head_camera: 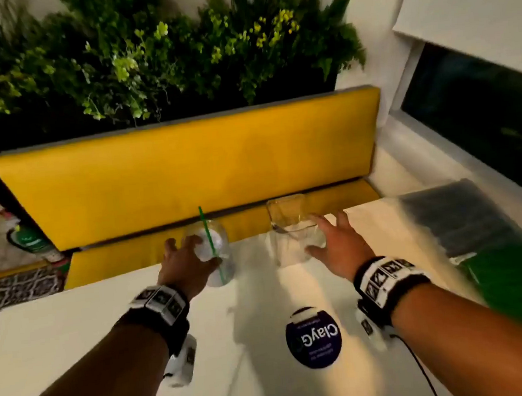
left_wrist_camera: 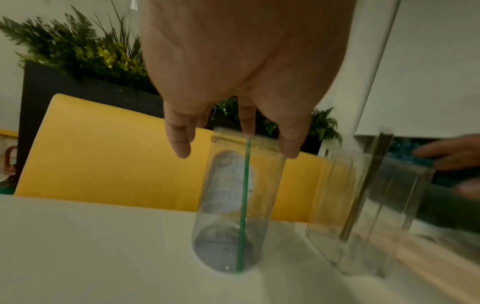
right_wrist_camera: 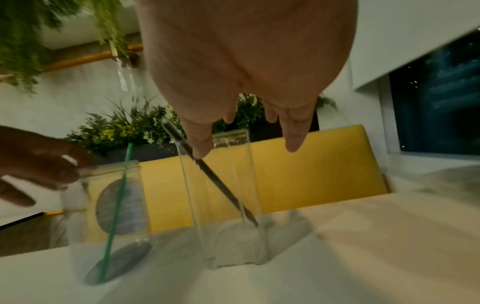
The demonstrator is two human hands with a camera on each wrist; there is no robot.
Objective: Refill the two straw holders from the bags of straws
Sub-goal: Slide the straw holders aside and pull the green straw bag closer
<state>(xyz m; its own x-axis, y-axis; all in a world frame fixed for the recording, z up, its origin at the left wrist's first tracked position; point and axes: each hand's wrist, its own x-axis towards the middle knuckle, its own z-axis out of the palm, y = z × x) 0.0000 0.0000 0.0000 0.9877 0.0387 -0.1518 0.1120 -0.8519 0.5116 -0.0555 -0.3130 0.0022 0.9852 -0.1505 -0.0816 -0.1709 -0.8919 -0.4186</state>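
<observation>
Two clear holders stand on the white table [head_camera: 76, 340]. The round jar [head_camera: 217, 249] [left_wrist_camera: 228, 205] holds one green straw [head_camera: 207, 231] [left_wrist_camera: 244, 205]. The square holder [head_camera: 287, 227] [right_wrist_camera: 228, 226] holds one dark straw [right_wrist_camera: 221, 185]. My left hand [head_camera: 195, 254] [left_wrist_camera: 233, 148] reaches the round jar with straight, spread fingers on either side of its rim. My right hand [head_camera: 318, 234] [right_wrist_camera: 246, 148] is spread beside the square holder, apart from its right wall. A dark bag of straws [head_camera: 457, 221] and a green bag [head_camera: 520, 289] lie blurred at the right.
A yellow bench [head_camera: 188, 172] runs behind the table's far edge, with plants [head_camera: 145, 50] above it. A round dark sticker [head_camera: 313, 337] lies on the table between my forearms. A dark window [head_camera: 483, 121] is at the right.
</observation>
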